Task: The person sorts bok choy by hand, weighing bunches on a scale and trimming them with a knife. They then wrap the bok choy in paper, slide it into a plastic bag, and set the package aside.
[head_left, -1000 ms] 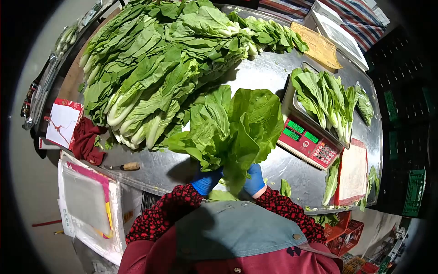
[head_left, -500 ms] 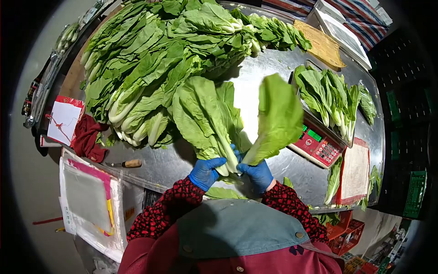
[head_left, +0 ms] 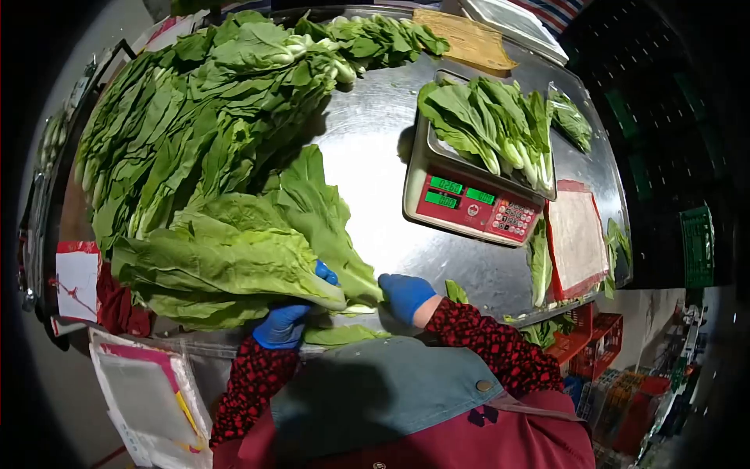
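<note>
My left hand [head_left: 285, 324], in a blue glove, is wrapped round the pale stem ends of a bunch of leafy greens [head_left: 226, 262], and its fingertips show above the stems. The broad leaves point left, over the front of the pile. My right hand [head_left: 406, 298], also gloved in blue, is closed at the stem end of a single green leaf [head_left: 316, 203] that stretches up and left behind the bunch. The glove partly hides its fingertips. A loose leaf [head_left: 344, 335] lies at the table edge below both hands.
A large pile of greens [head_left: 180, 125] covers the left of the metal table [head_left: 363, 164]. To the right, a red digital scale [head_left: 476, 207] bears more greens [head_left: 492, 121]. Beyond it lie a bagged bunch [head_left: 570, 121] and a red-edged cloth [head_left: 576, 242]. Red crates [head_left: 598, 344] stand below.
My left hand has swung the bunch down and left, so its leaves now lie sideways. The leaf at my right hand now leans left rather than upright. The view has shifted right.
</note>
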The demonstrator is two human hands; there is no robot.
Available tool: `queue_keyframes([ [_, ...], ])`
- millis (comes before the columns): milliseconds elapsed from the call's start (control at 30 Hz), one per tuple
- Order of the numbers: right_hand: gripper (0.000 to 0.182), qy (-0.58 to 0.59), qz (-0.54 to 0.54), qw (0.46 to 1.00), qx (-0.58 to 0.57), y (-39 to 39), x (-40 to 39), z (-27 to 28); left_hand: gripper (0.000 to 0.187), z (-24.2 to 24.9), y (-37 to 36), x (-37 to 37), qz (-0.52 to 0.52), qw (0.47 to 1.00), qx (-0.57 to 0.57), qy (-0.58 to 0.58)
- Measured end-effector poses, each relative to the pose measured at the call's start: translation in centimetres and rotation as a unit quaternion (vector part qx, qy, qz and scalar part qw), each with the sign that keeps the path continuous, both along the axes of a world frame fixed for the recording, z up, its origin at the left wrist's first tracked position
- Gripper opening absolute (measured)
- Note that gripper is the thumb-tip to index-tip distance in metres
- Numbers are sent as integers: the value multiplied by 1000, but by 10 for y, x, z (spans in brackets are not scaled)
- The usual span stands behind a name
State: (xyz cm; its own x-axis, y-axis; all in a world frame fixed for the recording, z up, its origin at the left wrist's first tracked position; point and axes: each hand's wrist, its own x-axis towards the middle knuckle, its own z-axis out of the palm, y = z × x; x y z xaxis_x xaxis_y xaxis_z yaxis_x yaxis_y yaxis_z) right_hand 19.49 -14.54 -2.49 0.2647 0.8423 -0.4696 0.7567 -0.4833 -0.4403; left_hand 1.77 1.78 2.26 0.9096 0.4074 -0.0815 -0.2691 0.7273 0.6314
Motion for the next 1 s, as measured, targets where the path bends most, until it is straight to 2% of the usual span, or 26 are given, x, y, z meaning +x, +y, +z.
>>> queue_keyframes([
  [33, 49, -3, 15, 1000, -19, -2, 1, 28, 59, 8, 5, -2, 1, 1000, -10, 29],
  [67, 56, -32, 1, 999, 36, -3, 4, 46, 63, 0, 8, -5, 11, 998, -50, 43],
  [133, 76, -59, -26, 983, 173, -2, 7, 61, 58, 11, 7, 7, 25, 983, -11, 179],
  [167, 80, -23, -26, 965, 259, 0, 6, 66, 55, 10, -4, 17, 77, 979, -61, 181],
  [200, 83, 13, -25, 939, 342, 4, 3, 71, 54, 11, -14, 28, 86, 981, -17, 175],
  [233, 89, 140, -61, 946, 284, 8, -4, 86, 53, 14, -22, 39, 96, 980, 27, 169],
  [300, 89, 128, -96, 926, 343, 15, -16, 68, 46, -1, -29, 51, 56, 983, -26, 176],
  [333, 90, 153, -156, 922, 319, 17, -15, 54, 43, -3, -29, 54, 36, 984, -51, 169],
  [367, 82, 222, -204, 895, 328, 21, -11, 41, 39, -4, -29, 57, 46, 980, -71, 178],
  [433, 74, 480, -321, 759, 302, 20, -7, 40, 39, 0, -29, 56, 51, 977, -122, 165],
  [467, 65, 519, -318, 736, 296, 20, -3, 44, 42, -11, -22, 51, -4, 975, -144, 169],
  [500, 64, 560, -313, 706, 301, 20, 3, 35, 42, -14, -21, 49, 2, 975, -144, 170],
  [567, 62, 618, -307, 657, 303, 22, 11, 35, 42, -13, -18, 54, 1, 966, -246, 86],
  [600, 62, 618, -306, 658, 302, 23, 11, 33, 43, -20, -16, 52, -5, 966, -247, 72],
  [667, 64, 654, -301, 618, 316, 24, 9, 30, 44, -20, -17, 53, 9, 971, -227, 80],
  [700, 64, 656, -300, 618, 313, 24, 8, 30, 44, -21, -18, 53, 23, 974, -206, 90],
  [767, 65, 581, -320, 675, 324, 23, 3, 32, 43, -25, -20, 53, 32, 972, -199, 118],
  [800, 65, 583, -318, 675, 322, 20, 0, 26, 43, -28, -20, 52, 35, 970, -191, 146],
  [833, 65, 417, -261, 797, 351, 22, -4, 26, 39, -30, -22, 51, 44, 969, -170, 171],
  [867, 67, 231, -192, 881, 365, 23, -5, 28, 39, -31, -24, 48, 44, 970, -170, 170],
  [933, 79, 104, -77, 932, 338, 22, -11, 37, 39, -32, -29, 53, 30, 981, -132, 141],
  [967, 90, 102, -85, 940, 315, 24, -18, 42, 42, -29, -30, 53, -6, 975, -144, 169],
  [1000, 95, 66, -86, 952, 288, 24, -21, 39, 46, -40, -33, 55, -52, 968, -214, 118],
])
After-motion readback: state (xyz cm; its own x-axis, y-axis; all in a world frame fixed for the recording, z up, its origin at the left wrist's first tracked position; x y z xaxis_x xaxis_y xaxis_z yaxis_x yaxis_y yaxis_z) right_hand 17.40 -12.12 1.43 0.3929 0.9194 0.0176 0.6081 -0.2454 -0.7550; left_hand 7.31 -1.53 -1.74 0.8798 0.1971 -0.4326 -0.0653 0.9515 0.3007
